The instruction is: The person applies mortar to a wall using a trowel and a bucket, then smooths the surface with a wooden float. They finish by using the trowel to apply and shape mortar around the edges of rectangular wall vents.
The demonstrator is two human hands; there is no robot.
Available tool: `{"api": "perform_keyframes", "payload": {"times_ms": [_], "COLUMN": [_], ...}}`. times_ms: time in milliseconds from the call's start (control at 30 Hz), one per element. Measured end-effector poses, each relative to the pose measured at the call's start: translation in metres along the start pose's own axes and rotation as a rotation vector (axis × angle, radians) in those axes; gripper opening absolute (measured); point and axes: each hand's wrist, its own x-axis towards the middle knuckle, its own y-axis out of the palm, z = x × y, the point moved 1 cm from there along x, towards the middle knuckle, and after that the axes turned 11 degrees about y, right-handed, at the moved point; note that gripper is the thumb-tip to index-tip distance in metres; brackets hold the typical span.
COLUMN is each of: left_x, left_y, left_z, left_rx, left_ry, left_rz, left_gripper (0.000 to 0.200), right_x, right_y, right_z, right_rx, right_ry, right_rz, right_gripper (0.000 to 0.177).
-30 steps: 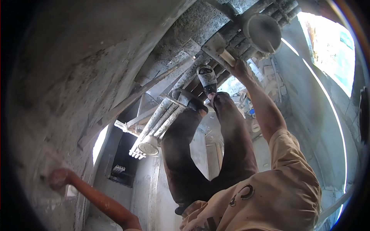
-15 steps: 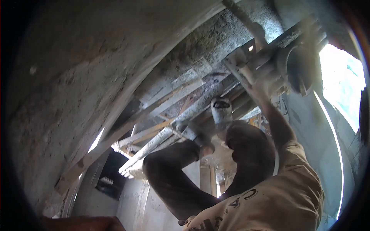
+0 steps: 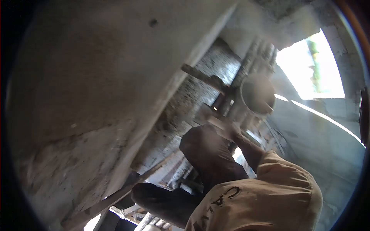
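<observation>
My right hand [image 3: 231, 131] is stretched out past my raised knee [image 3: 204, 144], with its fingers closed. It grips a flat trowel-like tool [image 3: 216, 121] with a pale bar-shaped handle; blur hides its exact form. Just beyond the hand is a round pale bucket [image 3: 257, 94], its open mouth turned towards me and its inside dark. Near the bucket a rough stick [image 3: 202, 77] juts out towards the wall. My left hand is out of view.
A large plastered wall [image 3: 96, 77] fills the left side. Wooden poles [image 3: 254, 57] run behind the bucket, and more poles [image 3: 144, 221] lie below. A long timber [image 3: 115, 196] slants at lower left. A bright opening [image 3: 314, 69] is at upper right.
The view has swung and tilted, so bucket, right hand and knees appear further left and lower. The left forearm at the lower left has gone out of view. The right hand keeps its grip.
</observation>
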Motion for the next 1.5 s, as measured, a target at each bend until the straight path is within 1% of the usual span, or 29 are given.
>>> {"api": "perform_keyframes", "payload": {"times_ms": [33,67,100,133,167,233,333,367,433,500,567,633,667,733,833,933,1033,1100,1133,1233,1267,1300,1400,1500], "left_x": [-0.009,-0.019,-0.027,-0.030,-0.032,-0.032,-0.030,-0.029,-0.015,0.015,0.034,0.035,0.035,0.035,0.038,0.063,0.076,0.071,0.065,0.053,0.054,0.054,0.054,0.042], "left_y": [0.004,0.005,0.010,0.013,0.015,0.018,0.020,0.019,0.009,-0.015,-0.026,-0.026,-0.025,-0.024,-0.023,-0.044,-0.049,-0.046,-0.044,-0.034,-0.034,-0.034,-0.030,0.003], "left_z": [0.000,-0.003,-0.005,-0.009,-0.013,-0.024,-0.039,-0.044,-0.057,-0.076,-0.079,-0.085,-0.085,-0.086,-0.089,-0.093,-0.092,-0.090,-0.089,-0.090,-0.092,-0.092,-0.088,-0.069], "left_rx": [-0.020,-0.028,-0.034,-0.030,-0.031,-0.030,-0.061,-0.093,-0.229,-0.308,-0.345,-0.371,-0.358,-0.330,-0.419,-0.349,-0.417,-0.429,-0.434,-0.501,-0.489,-0.474,-0.452,-0.481], "left_ry": [-0.019,-0.050,-0.096,-0.132,-0.167,-0.251,-0.365,-0.392,-0.460,-0.510,-0.542,-0.564,-0.553,-0.532,-0.619,-0.591,-0.674,-0.627,-0.602,-0.564,-0.589,-0.611,-0.630,-0.573], "left_rz": [0.025,0.047,0.072,0.093,0.115,0.154,0.196,0.197,0.164,0.197,0.229,0.228,0.241,0.269,0.204,0.355,0.455,0.393,0.369,0.220,0.250,0.279,0.365,0.503], "left_gripper": [0.040,0.040,0.040,0.040,0.040,0.040,0.041,0.041,0.046,0.050,0.053,0.054,0.054,0.053,0.053,0.049,0.043,0.044,0.044,0.047,0.049,0.051,0.055,0.058], "right_x": [-0.001,0.029,0.008,-0.019,-0.025,-0.022,-0.019,-0.022,-0.058,-0.056,-0.002,-0.007,-0.003,0.004,0.020,0.028,0.030,0.018,0.003,-0.005,0.009,0.018,0.030,0.019], "right_y": [0.006,0.076,0.028,-0.032,-0.036,-0.029,-0.020,-0.038,-0.114,-0.175,-0.163,-0.193,-0.195,-0.187,-0.177,-0.181,-0.186,-0.193,-0.195,-0.187,-0.179,-0.173,-0.173,-0.196], "right_z": [-0.004,-0.034,-0.013,0.016,0.018,0.015,0.010,0.016,0.027,0.008,-0.053,-0.081,-0.094,-0.111,-0.126,-0.134,-0.151,-0.154,-0.150,-0.163,-0.170,-0.182,-0.189,-0.190], "right_rx": [0.016,0.082,0.137,0.192,0.162,0.167,0.161,0.177,0.205,0.210,-0.018,0.080,0.110,0.127,0.121,0.126,0.136,0.145,0.235,0.265,0.237,0.229,0.193,0.171], "right_ry": [-0.002,-0.114,-0.063,-0.011,0.040,-0.057,-0.146,-0.145,-0.126,0.038,0.091,0.311,0.380,0.369,0.282,0.218,0.163,0.160,0.236,0.346,0.320,0.294,0.186,0.197], "right_rz": [0.015,-0.042,-0.016,0.008,0.055,0.017,-0.038,-0.144,-0.342,-0.342,-0.748,-0.629,-0.549,-0.413,-0.309,-0.279,-0.286,-0.367,-0.522,-0.440,-0.307,-0.272,-0.365,-0.379], "right_gripper": [0.044,0.053,0.055,0.057,0.058,0.061,0.066,0.068,0.071,0.071,0.072,0.063,0.062,0.059,0.056,0.052,0.049,0.047,0.032,0.027,0.031,0.031,0.031,0.032]}}
